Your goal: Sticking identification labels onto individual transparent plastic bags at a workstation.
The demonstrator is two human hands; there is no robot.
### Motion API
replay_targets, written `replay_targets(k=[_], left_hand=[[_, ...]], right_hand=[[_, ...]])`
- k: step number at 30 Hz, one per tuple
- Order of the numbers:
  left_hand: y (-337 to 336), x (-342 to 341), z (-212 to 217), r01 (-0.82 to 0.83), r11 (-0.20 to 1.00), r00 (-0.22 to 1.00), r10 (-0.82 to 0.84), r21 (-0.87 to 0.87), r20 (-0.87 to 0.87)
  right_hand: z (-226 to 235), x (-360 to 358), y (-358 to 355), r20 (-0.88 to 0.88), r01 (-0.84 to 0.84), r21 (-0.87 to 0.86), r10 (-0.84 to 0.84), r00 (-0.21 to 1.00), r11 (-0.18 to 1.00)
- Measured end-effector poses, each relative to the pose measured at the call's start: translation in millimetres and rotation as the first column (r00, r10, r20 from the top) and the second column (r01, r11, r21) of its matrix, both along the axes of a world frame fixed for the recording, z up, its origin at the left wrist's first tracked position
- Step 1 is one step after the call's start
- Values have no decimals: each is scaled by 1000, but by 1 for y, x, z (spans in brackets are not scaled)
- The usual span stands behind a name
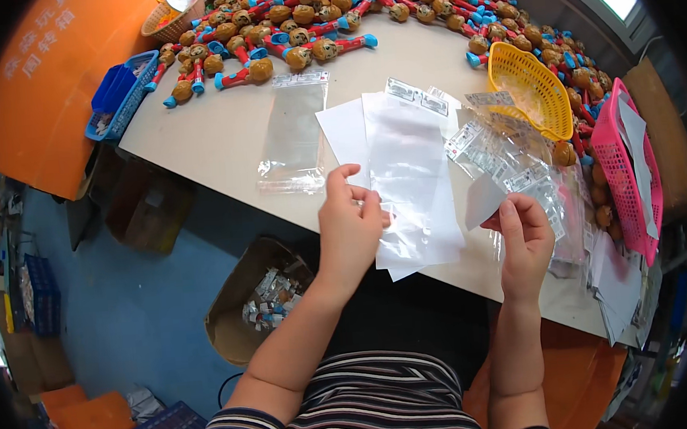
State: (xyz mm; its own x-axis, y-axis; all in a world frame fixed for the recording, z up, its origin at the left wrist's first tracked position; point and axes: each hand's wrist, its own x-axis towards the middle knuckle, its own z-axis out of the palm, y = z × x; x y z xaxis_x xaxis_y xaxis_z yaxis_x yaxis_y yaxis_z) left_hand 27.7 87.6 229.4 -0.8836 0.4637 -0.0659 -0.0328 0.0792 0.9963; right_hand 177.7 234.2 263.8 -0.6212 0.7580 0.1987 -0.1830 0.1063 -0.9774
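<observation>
My left hand [351,226] is over the left edge of a clear plastic bag [408,170], its fingers apart and partly curled. The bag lies on white paper sheets [343,133] at the table's front edge. Whether a fingertip is under the film I cannot tell. To the right, my right hand [527,237] pinches a small white paper piece [483,199] between thumb and fingers. Beside that hand lies a loose heap of clear printed bags [507,155]. Another clear bag [294,130] lies flat to the left of the sheets.
Many red-and-blue toys with brown round heads [300,54] cover the far table [220,155]. A yellow basket [537,81] and pink basket [623,171] stand at right, a blue basket [124,98] at far left. A cardboard box [227,322] with scraps sits on the floor.
</observation>
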Motion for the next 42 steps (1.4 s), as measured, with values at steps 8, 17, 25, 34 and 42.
replay_targets(k=[8,17,25,34,42], left_hand=[[-10,34,1,181,979,982,-175,-93,70],[-17,22,42,218,970,924,-240,108,297],[-9,18,22,195,969,944,-228,154,240],[-10,-8,34,208,974,970,-217,85,109],[9,5,34,426,905,892,-423,15,158]], right_hand=[[-10,-1,2,116,-41,350,0,993,936],[-14,-13,-22,84,-69,887,-11,996,457],[-2,7,-7,367,-368,726,125,922,580],[-40,26,-15,691,-548,655,-119,713,520],[3,5,5,396,-195,44,162,904,980]])
